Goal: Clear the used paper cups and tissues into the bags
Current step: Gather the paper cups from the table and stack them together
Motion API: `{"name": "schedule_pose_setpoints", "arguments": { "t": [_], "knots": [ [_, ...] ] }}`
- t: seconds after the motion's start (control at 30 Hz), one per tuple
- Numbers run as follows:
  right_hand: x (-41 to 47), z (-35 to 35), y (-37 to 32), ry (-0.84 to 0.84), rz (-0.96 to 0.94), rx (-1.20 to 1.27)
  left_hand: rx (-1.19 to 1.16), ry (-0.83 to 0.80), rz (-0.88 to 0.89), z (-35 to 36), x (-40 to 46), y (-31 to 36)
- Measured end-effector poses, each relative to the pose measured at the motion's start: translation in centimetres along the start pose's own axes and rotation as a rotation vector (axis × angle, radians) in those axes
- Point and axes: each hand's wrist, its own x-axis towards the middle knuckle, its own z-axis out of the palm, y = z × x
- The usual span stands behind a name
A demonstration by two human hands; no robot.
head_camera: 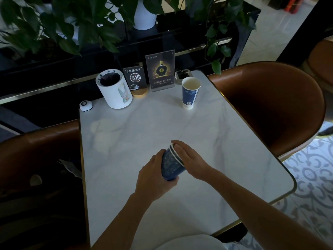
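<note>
1. Here, the left hand is wrapped around the lower body of a stack of blue paper cups, held tilted above the near half of the table.
2. The right hand lies flat over the stack's mouth, fingers stretched across the white rims; it covers the stack rather than gripping it.
3. At least 3 rims show nested at the stack's top.
4. 1 more cup, blue with a white rim, stands upright near the far right edge of the table, well apart from the hands.
5. Just behind that cup sits a glass ashtray.
6. Along the far edge stand an acrylic menu stand, a small "A10" sign on a wooden base, and a white cylinder with a rabbit picture.
7. A small white call button sits at the far left corner.
8. The marble surface between the hands and the upright cup is bare.
9. Brown chairs flank the table on both sides, and plants hang over the dark ledge behind it.
</note>
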Motion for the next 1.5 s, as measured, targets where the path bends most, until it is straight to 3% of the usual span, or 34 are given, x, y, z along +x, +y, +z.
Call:
{"name": "schedule_pose_setpoints", "arguments": {
  "t": [0.37, 1.07, 1.33, 1.5],
  "knots": [
    [0.6, 1.5, 0.5, 0.103, 0.059, 0.047, 0.036, -0.002, -0.048, 0.4, 0.4, -0.1],
    [5.3, 0.5, 0.4, 0.067, 0.139, 0.059, 0.063, -0.053, -0.155, 0.7, 5.2, -1.3],
    [8.1, -2.1, -0.6, -0.033, 0.065, -0.082, -0.015, -0.049, -0.210, 0.7, 8.1, -2.5],
    [12.2, -5.1, -1.0, 0.138, -0.027, -0.293, -0.051, -0.030, -0.224, 0.5, 9.5, -3.2]
  ]
}}
